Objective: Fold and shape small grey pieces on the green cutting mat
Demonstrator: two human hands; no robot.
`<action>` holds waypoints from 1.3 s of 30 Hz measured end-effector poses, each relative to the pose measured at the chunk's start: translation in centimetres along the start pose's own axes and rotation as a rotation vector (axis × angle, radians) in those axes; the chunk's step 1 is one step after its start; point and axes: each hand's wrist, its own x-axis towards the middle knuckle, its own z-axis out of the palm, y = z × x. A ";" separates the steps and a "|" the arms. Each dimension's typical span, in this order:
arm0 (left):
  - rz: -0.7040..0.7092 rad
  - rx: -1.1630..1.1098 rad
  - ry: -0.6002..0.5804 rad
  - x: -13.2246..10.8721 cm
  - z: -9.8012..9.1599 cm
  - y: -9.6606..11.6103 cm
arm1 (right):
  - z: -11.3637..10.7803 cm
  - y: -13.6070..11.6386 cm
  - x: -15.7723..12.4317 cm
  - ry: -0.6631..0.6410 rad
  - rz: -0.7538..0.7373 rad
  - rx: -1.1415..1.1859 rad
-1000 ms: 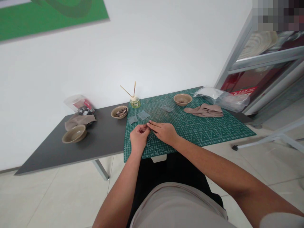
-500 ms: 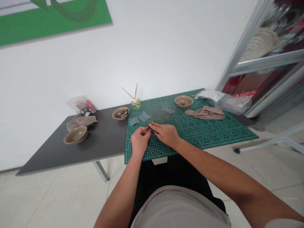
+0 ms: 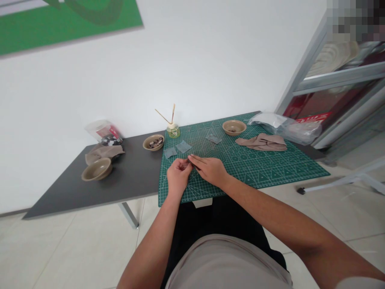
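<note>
Both my hands meet over the near left part of a green cutting mat (image 3: pixel 270 164). My left hand (image 3: pixel 177 176) is curled, its fingertips pinched on something small that I cannot make out. My right hand (image 3: pixel 210 169) lies beside it with fingers stretched toward the left hand, touching the same spot. Just beyond the hands lie two small grey-blue squares (image 3: pixel 177 149) and a third grey square (image 3: pixel 213 139) on the mat.
A dark grey table (image 3: pixel 126 176) bears the mat. On it stand a bowl of small pieces (image 3: pixel 153 142), an empty bowl (image 3: pixel 97 169), a third bowl (image 3: pixel 234 127), a reed diffuser (image 3: pixel 173 128), beige cloths (image 3: pixel 261 142), plastic bags (image 3: pixel 282 124) and a bag of pieces (image 3: pixel 104 133). A metal shelf stands at the right.
The hands stay together at the same spot on the mat; only the camera has shifted slightly.
</note>
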 end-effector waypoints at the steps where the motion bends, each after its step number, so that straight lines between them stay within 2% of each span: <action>1: 0.007 0.022 0.003 0.0 0.0 0.1 | 0.1 0.0 -0.1 -0.002 -0.018 0.005; 4: 0.014 0.015 0.003 -0.1 0.0 0.2 | 0.1 0.1 -0.1 0.003 -0.014 0.018; 9: 0.002 -0.125 -0.033 0.0 0.1 -0.5 | -0.3 -0.1 0.1 -0.002 0.067 -0.001; 15: 0.029 -0.001 -0.032 0.1 0.0 -0.4 | -0.4 -0.2 0.1 0.000 -0.008 0.017; 21: 0.014 -0.162 -0.058 0.3 0.1 -0.6 | -0.5 -0.4 0.3 -0.003 0.091 -0.010; 30: 0.065 0.120 -0.039 0.2 -0.2 0.2 | -0.4 0.2 -0.1 -0.007 -0.068 -0.019; 39: 0.029 -0.055 -0.040 0.1 0.0 -0.2 | -0.4 0.1 0.1 0.051 0.028 -0.022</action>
